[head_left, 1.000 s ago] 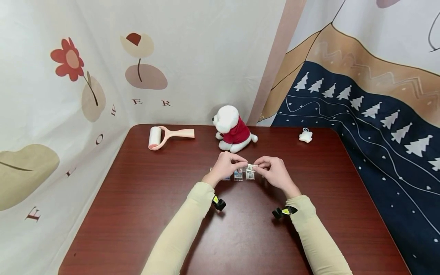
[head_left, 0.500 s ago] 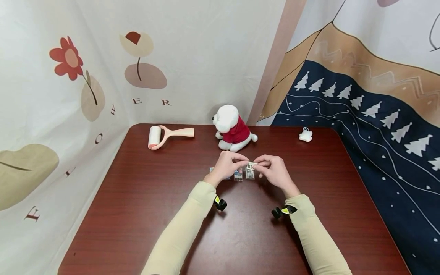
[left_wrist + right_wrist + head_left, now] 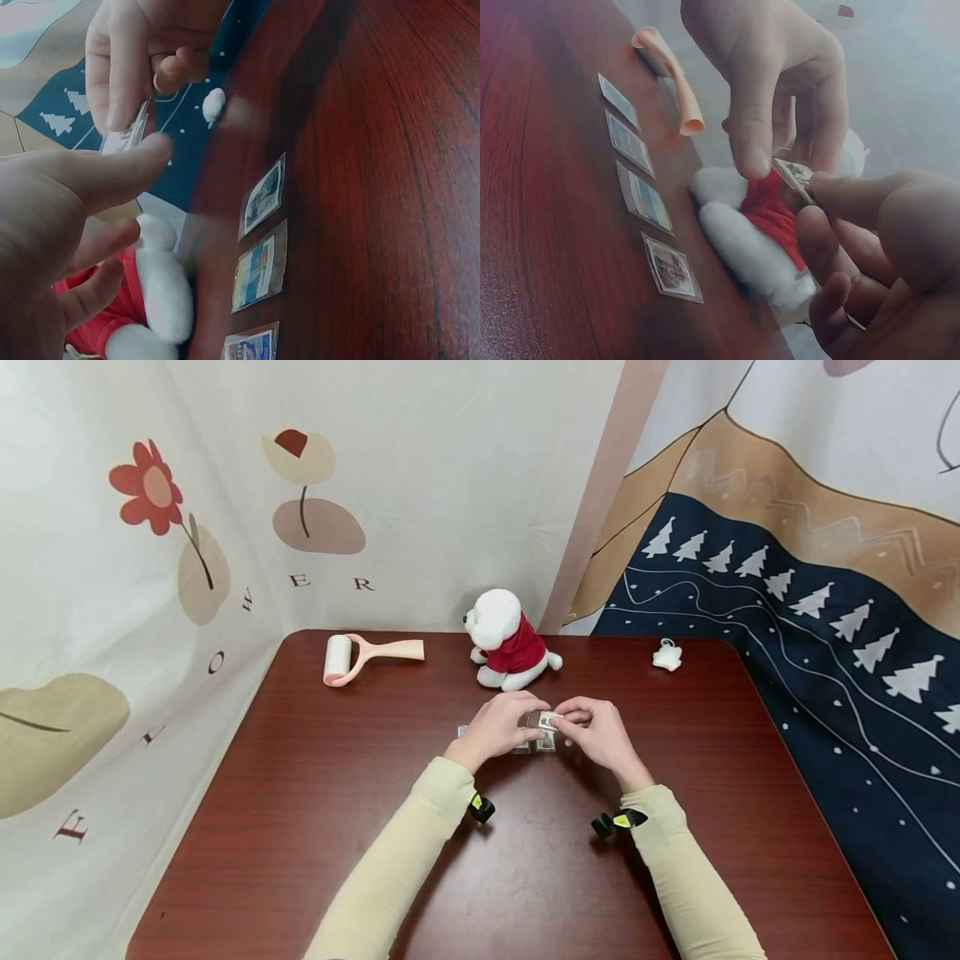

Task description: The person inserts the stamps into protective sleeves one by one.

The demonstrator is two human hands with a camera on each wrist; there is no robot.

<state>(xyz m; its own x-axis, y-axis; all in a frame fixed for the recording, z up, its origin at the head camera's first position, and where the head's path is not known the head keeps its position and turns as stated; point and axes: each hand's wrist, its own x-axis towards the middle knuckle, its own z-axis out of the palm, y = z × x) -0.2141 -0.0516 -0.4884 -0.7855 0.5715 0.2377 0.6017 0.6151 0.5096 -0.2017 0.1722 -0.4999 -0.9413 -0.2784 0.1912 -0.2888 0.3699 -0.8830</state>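
My right hand [image 3: 603, 735] pinches a small stamp in a clear sleeve [image 3: 795, 176] between thumb and fingertips, above the table. Facing it, my left hand [image 3: 495, 727] has thumb and forefinger spread apart at the sleeve's free edge. Below the hands, several sleeved stamps lie in a row. A dark grey stamp [image 3: 262, 196] is at the right end, beside a blue and yellow one [image 3: 259, 268]. Further left come two more, a pale stamp [image 3: 630, 141] and the end stamp [image 3: 619, 100]. In the head view my left hand covers part of the row.
A white plush dog [image 3: 495, 618] in a red top sits just behind the hands. At the back left lies a lint roller [image 3: 386, 650] with a peach handle. A small white star-shaped item [image 3: 667, 655] lies at the back right of the brown table [image 3: 525, 877].
My left thumb and forefinger have spread apart and come off the held stamp's sleeve, thumb dropping lower over the row. My right hand keeps its pinch, almost in place.
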